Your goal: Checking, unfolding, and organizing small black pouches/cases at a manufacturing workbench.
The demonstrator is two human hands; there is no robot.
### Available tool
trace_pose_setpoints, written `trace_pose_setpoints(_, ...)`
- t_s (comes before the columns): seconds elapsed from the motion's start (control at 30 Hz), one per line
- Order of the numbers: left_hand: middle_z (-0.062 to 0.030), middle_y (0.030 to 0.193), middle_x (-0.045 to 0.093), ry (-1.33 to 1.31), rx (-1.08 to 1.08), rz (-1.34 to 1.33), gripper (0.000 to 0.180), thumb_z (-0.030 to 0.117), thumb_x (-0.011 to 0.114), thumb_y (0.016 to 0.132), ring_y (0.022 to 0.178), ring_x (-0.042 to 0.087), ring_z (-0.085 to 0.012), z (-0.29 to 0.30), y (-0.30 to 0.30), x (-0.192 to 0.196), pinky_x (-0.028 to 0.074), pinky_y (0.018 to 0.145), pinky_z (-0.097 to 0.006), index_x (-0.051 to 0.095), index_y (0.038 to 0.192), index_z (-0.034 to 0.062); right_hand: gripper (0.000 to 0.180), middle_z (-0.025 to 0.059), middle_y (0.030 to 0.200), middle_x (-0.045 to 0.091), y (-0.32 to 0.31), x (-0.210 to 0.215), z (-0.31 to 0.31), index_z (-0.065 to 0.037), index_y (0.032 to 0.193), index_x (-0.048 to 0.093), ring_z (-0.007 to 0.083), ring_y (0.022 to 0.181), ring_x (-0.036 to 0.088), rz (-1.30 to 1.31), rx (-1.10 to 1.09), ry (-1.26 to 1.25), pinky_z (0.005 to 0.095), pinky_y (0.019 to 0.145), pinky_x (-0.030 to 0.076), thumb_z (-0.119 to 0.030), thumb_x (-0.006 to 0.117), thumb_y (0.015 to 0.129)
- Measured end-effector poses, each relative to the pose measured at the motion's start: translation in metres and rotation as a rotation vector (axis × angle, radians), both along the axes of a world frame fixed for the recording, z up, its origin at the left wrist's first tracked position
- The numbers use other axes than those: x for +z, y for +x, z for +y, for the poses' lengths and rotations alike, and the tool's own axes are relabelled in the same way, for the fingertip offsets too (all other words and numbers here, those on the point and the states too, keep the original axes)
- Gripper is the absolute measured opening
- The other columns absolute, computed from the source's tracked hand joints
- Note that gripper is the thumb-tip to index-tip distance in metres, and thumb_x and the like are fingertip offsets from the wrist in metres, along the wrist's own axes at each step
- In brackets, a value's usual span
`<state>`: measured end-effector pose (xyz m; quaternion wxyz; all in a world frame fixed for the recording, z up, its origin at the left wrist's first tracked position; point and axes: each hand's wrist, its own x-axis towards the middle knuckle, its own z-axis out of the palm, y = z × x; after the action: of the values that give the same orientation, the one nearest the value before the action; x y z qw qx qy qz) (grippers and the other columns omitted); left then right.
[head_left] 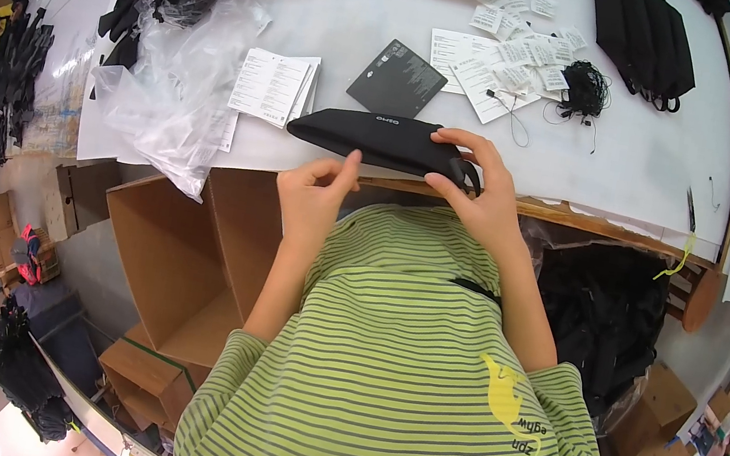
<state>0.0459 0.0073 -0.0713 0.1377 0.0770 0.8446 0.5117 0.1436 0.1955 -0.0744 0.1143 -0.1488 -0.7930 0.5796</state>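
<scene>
Head view: black pouch [377, 139] lies at the white table [643, 158] edge. Right hand [475, 193] pinches its strap end, steadying it; left hand [318, 192], fingers loosely curled and empty, hovers just beside. Leaflets [273, 85] within reach.

You are looking at a white desk [623, 164] carrying printed leaflets [273, 86], a dark card [397, 79], crumpled clear plastic [172, 92] and small tags [527, 48]; an open cardboard box [178, 265] is sitting below, possibly empty.
</scene>
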Motion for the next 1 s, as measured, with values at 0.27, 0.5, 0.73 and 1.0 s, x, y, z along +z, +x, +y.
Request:
trace_pose_setpoints(0.27,-0.0003,0.051,0.06,-0.037,-0.195,0.048,0.031,0.019,0.073,0.082,0.043,0.046,-0.0034,-0.002,-0.002,-0.004,0.033,0.045,-0.02,0.066,0.06,-0.0013,0.042,0.0051,0.114,0.062,-0.002,0.0,0.002,-0.009,0.117,0.058,0.0222,0.107,0.056,-0.01,-0.007,-0.019,0.0349,0.092,0.044,-0.019,0.073,0.079)
trace_pose_setpoints(0.5,0.0012,0.046,0.055,-0.008,-0.18,-0.023,0.036,0.022,0.07,0.084,0.041,0.039,-0.0029,-0.002,-0.002,0.002,0.026,0.043,-0.022,0.064,0.056,0.0001,0.043,0.0047,0.114,0.061,-0.001,-0.003,0.002,-0.01,0.117,0.058,0.0222,0.108,0.055,-0.021,0.008,0.011,0.0352,0.093,0.044,-0.02,0.073,0.078)
trace_pose_setpoints(0.73,0.0008,0.044,0.053,-0.022,-0.172,-0.018,0.037,0.022,0.07,0.084,0.04,0.037,-0.0031,-0.005,-0.004,-0.001,0.026,0.042,-0.023,0.064,0.055,-0.0003,0.045,0.0057,0.113,0.061,0.0,-0.001,0.002,-0.01,0.117,0.058,0.023,0.107,0.055,-0.028,0.0,0.022,0.0352,0.093,0.044,-0.019,0.075,0.076)
trace_pose_setpoints(1.0,0.0007,0.043,0.052,-0.039,-0.175,-0.054,0.04,0.021,0.068,0.085,0.04,0.038,-0.0034,-0.003,-0.005,-0.002,0.026,0.042,-0.023,0.061,0.052,-0.0013,0.046,0.0053,0.114,0.06,-0.002,0.002,0.001,-0.01,0.117,0.058,0.0233,0.106,0.055,-0.021,0.025,0.059,0.0354,0.092,0.044,-0.017,0.075,0.075)
